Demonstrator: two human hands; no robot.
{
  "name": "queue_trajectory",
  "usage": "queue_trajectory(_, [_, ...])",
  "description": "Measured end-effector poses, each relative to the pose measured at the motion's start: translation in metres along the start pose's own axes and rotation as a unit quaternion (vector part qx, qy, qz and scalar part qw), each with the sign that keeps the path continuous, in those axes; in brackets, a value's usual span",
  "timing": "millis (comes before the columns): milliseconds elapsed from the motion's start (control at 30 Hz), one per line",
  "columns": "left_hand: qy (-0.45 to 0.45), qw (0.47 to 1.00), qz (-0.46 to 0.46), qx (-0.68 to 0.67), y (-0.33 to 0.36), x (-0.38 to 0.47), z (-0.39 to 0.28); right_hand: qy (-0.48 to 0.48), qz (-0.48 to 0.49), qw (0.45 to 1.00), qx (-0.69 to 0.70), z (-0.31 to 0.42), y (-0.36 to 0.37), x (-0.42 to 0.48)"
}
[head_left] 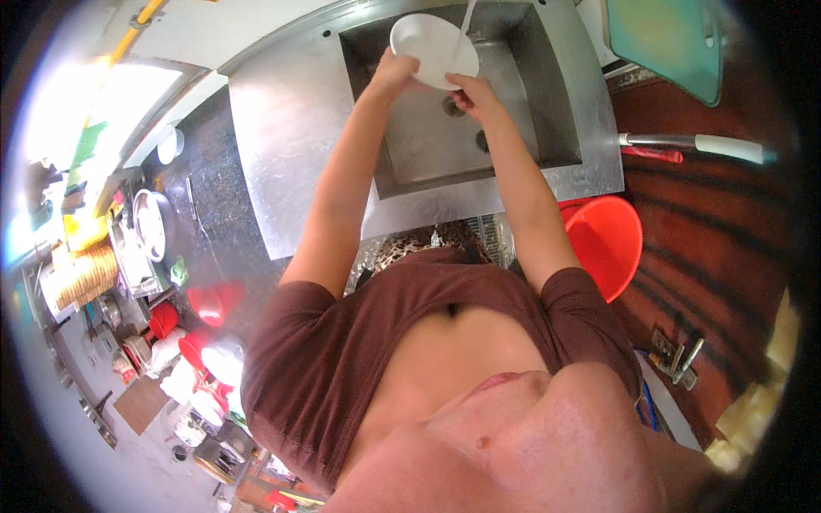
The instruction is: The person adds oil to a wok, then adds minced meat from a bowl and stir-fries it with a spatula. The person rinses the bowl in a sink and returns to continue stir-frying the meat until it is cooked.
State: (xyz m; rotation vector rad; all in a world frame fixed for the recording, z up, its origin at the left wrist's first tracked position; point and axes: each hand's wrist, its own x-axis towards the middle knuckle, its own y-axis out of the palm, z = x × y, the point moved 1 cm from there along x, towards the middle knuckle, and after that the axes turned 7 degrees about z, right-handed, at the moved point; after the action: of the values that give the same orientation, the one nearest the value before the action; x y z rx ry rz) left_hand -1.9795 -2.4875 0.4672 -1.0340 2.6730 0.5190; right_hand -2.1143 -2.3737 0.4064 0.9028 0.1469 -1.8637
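A white bowl [428,48] is tilted over the stainless steel sink basin [442,167], its inside facing up toward me. My left hand [394,75] grips its rim on the near left. On the near right edge, my right hand [474,96] pinches the rim, thumb on the inside. A pale narrow streak [467,18] runs down from the top of the picture into the bowl; it looks like water from a tap, though its source is out of view. Below my right hand, round drain holes [482,141] show in the sink floor.
A flat steel drainboard [288,128] extends left of the basin. Beyond it, a dark countertop [215,192] carries a round metal basin [159,226]. A red bucket [609,247] stands at the sink's right front corner. A green cutting board [667,48] is at the upper right.
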Motion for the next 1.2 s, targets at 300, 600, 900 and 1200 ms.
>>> queue_trajectory(300, [-0.027, 0.898, -0.204, 0.388, 0.03, -0.035, -0.018, -0.259, -0.222, 0.822, -0.456, 0.041, 0.002, -0.009])
queue_trajectory(600, [-0.107, 0.977, -0.041, -0.18, 0.019, -0.012, 0.033, -0.432, -0.382, 0.605, -0.55, 0.047, -0.008, -0.009])
queue_trajectory(900, [-0.068, 0.97, -0.026, -0.233, 0.048, 0.049, 0.091, -0.162, -0.005, 0.986, -0.044, 0.044, -0.06, -0.069])
queue_trajectory(1200, [0.097, 0.945, -0.065, 0.305, -0.003, 0.054, -0.055, -0.124, 0.104, 0.983, 0.081, 0.033, -0.003, -0.049])
